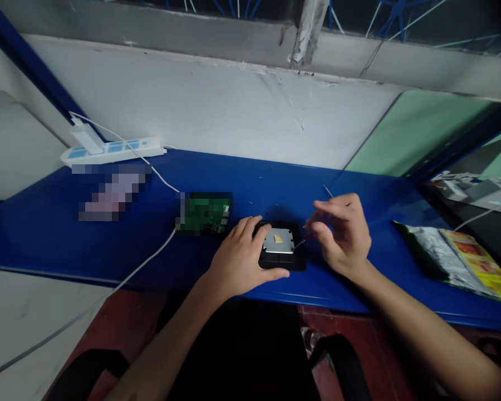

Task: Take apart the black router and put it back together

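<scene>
A black plastic casing (281,260) lies on the blue table, with a silver metal plate (271,242) set inside it. A small yellowish pad (278,238) sits in the middle of the plate, and dark screw points show near its edges. My left hand (240,256) grips the casing from its left side, fingers over the far rim and thumb along the near one. My right hand (344,236) pinches a thin screwdriver-like tool (299,244), its metal tip at the plate's right edge. Fingers hide most of the tool. Behind this hand, a thin metal rod (328,191) shows partly.
Left of the casing lies a green circuit board (204,214) in a black frame. A white power strip (117,149) with a plugged-in charger and cable is at the back left. Tiny screw-like bits (276,204) lie beyond the casing. A shiny packet (463,259) rests at right.
</scene>
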`<state>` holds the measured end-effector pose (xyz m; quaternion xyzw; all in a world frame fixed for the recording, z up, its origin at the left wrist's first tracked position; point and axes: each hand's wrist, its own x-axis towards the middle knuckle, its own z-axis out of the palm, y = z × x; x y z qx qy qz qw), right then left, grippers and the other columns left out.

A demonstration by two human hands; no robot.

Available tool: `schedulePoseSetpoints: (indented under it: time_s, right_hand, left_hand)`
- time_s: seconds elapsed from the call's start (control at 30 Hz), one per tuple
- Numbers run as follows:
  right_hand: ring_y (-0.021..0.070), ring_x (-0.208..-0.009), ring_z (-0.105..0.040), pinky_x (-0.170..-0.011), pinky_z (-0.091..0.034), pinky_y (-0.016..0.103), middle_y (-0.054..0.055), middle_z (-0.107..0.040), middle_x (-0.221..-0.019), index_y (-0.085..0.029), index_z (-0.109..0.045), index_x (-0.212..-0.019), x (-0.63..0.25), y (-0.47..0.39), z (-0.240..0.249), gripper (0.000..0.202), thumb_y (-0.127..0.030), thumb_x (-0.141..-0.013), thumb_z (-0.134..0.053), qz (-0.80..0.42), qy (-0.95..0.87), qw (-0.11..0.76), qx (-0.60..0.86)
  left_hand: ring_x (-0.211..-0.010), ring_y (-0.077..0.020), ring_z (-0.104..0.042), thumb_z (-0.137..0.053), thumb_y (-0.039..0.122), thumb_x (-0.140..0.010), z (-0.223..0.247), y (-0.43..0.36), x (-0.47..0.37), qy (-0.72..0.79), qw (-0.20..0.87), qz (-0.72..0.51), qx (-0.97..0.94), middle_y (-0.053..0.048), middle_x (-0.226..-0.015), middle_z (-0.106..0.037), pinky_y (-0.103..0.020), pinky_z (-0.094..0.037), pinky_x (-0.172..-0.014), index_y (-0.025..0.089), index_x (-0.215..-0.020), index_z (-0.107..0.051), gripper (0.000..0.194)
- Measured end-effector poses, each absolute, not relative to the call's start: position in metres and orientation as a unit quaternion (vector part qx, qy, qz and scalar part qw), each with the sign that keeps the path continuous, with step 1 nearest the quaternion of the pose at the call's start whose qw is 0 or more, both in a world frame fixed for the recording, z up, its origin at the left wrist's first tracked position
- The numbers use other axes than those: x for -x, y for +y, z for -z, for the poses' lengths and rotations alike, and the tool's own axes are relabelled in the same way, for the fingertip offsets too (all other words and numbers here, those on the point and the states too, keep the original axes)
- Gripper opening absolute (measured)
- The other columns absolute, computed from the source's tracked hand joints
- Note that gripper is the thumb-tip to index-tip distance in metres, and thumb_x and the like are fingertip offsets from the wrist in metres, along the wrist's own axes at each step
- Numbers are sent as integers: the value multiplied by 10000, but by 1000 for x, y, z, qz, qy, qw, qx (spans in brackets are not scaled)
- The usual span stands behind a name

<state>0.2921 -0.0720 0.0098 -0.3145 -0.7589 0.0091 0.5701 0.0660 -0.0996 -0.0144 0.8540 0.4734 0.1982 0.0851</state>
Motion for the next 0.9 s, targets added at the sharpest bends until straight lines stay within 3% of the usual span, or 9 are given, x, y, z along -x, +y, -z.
schedulePoseSetpoints:
  time_s: [0.17, 0.33, 0.5, 0.63, 0.8, 0.9]
  right_hand:
    - [200, -795, -695, -672, -605, 437, 83, -617, -1108, -315, -575, -1383, -290, -78, -13, 421, -251, -993, -429, -82, -767, 558, 305]
    - [204, -840, -729, -708, -622, 431, 92, -646, -1242, -312, -482, -1469, -289, -81, -17, 492, -210, -999, -378, -103, -772, 547, 307]
    - [190, -825, -732, -740, -625, 418, 81, -680, -1209, -309, -438, -1497, -289, -80, -17, 526, -170, -992, -403, -75, -781, 537, 310]
    - [181, -810, -733, -649, -636, 376, 78, -672, -1199, -321, -440, -1477, -287, -81, -13, 546, -131, -968, -485, -129, -760, 561, 302]
    - [181, -775, -706, -592, -632, 354, 36, -622, -1001, -318, -569, -1302, -288, -75, -9, 543, -67, -837, -696, -127, -745, 592, 279]
    - [172, -745, -699, -560, -622, 338, 33, -596, -989, -312, -579, -1285, -290, -74, -10, 539, -76, -820, -718, -121, -751, 595, 259]
  left_hand:
    - [-1362, -391, -431, -704, 740, -738, 15, -100, -66, 471, 84, -200, -855, -198, -1449, -474, -562, -425, -1103, 160, -1354, -488, 873]
    - [-1366, -390, -431, -705, 734, -742, 17, -100, -66, 472, 85, -207, -853, -186, -1452, -473, -566, -424, -1102, 185, -1349, -483, 848]
    - [-1361, -395, -436, -713, 731, -734, 16, -100, -66, 472, 84, -205, -853, -184, -1446, -482, -574, -434, -1090, 190, -1344, -485, 847]
    - [-1356, -395, -443, -704, 740, -737, 15, -100, -66, 474, 81, -201, -854, -186, -1447, -482, -574, -435, -1089, 183, -1348, -487, 854]
    - [-1363, -391, -433, -693, 748, -745, 14, -100, -66, 473, 84, -194, -855, -193, -1458, -471, -561, -434, -1097, 161, -1364, -482, 879]
    - [-1363, -393, -434, -698, 744, -742, 14, -100, -66, 474, 85, -194, -855, -193, -1458, -469, -560, -432, -1098, 165, -1362, -486, 874]
